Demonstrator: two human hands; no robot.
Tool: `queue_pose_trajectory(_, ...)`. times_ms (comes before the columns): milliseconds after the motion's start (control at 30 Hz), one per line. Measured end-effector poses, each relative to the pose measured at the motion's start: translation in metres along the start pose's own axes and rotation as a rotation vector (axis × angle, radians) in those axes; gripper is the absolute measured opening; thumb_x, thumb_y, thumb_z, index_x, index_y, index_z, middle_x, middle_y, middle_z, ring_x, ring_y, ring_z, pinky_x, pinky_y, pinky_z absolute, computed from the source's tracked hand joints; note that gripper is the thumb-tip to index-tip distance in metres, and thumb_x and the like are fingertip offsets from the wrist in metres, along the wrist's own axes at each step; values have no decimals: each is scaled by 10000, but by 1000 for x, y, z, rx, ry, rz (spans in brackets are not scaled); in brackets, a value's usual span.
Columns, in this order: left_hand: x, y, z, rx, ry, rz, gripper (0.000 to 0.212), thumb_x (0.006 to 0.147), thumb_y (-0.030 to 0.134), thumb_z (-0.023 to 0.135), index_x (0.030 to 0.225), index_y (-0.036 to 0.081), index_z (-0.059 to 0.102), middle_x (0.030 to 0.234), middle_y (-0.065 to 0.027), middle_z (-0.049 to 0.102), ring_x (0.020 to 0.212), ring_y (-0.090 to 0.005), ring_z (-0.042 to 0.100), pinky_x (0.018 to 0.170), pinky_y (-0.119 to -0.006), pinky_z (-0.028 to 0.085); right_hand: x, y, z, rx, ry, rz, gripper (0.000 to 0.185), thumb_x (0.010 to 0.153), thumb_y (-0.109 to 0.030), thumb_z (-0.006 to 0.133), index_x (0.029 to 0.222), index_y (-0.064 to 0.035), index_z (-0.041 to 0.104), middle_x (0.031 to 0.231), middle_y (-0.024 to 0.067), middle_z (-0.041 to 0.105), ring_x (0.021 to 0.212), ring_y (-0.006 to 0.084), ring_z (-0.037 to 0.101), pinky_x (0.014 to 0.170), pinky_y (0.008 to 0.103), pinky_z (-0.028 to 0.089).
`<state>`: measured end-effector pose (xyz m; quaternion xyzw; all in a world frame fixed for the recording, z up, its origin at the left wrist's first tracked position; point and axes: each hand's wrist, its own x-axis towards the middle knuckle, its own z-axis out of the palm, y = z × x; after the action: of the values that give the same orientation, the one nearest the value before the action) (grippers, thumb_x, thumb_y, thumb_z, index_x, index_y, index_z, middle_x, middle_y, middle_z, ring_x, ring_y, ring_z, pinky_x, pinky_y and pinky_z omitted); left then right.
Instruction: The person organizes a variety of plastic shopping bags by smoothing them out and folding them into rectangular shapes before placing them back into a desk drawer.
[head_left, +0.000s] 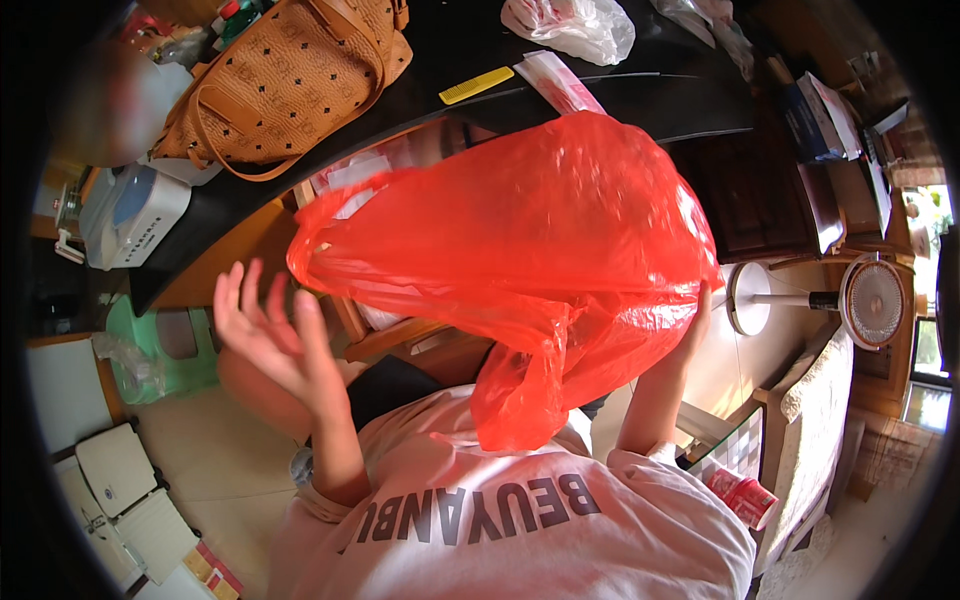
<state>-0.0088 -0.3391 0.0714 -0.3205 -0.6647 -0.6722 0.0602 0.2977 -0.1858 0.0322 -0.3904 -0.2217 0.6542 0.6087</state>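
Observation:
A large, thin red plastic bag (495, 232) is spread out in the air before my chest, puffed up and wrinkled, with a loose part hanging down over my shirt. My right hand (702, 311) grips its right edge; most of the fingers are hidden by the plastic. My left hand (274, 330) is raised just below the bag's left end, fingers apart, holding nothing. Beyond the bag, a yellow comb (476, 85) and a red and white packet (561, 82) lie on the black tabletop (442, 30).
A tan leather handbag (289, 82) and a white box (139, 217) stand at the left of the table. A crumpled white plastic bag (574, 26) lies at the back. An open drawer (390, 339) is beneath the table edge. A green stool (161, 349) and a fan (870, 300) stand on either side.

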Motion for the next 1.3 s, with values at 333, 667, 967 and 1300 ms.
queue_pose_trajectory(333, 36, -27, 15, 280, -479, 239, 129, 801, -3, 614, 895, 45, 540, 1069, -91, 621, 1105, -220, 544, 986, -409, 363, 7, -38, -38, -30, -105, 178, 398, 956, -219, 506, 1298, -29, 434, 1225, 149, 558, 1072, 250, 601, 896, 362, 516)
queue_pose_trajectory(667, -14, 22, 76, -423, -787, -279, 288, 940, 107, 559, 1188, -37, 537, 1148, -121, 591, 1060, -183, 564, 938, -312, 440, -72, 21, 8, -906, -493, -817, 1178, 560, -281, 905, 1449, -11, 179, 1371, 233, 366, 1261, 358, 414, 1010, 466, 379)
queue_pose_trajectory(967, 76, 82, 112, -637, -1679, -325, 424, 719, 10, 690, 1125, 6, 567, 1093, -71, 576, 995, -121, 552, 900, -294, 446, 55, -55, -100, -1359, -199, -240, 275, 721, -17, 660, 992, -55, 646, 903, 117, 669, 798, 275, 662, 687, 363, 531)
queue_pose_trajectory(1300, 44, 106, 162, -370, -311, 1073, 197, 832, 65, 545, 1019, 11, 580, 956, -164, 596, 886, -312, 607, 787, -413, 504, -20, -196, -67, -1216, 75, -1496, 227, 798, -74, 547, 1010, -45, 621, 867, 207, 637, 835, 331, 625, 701, 432, 491)
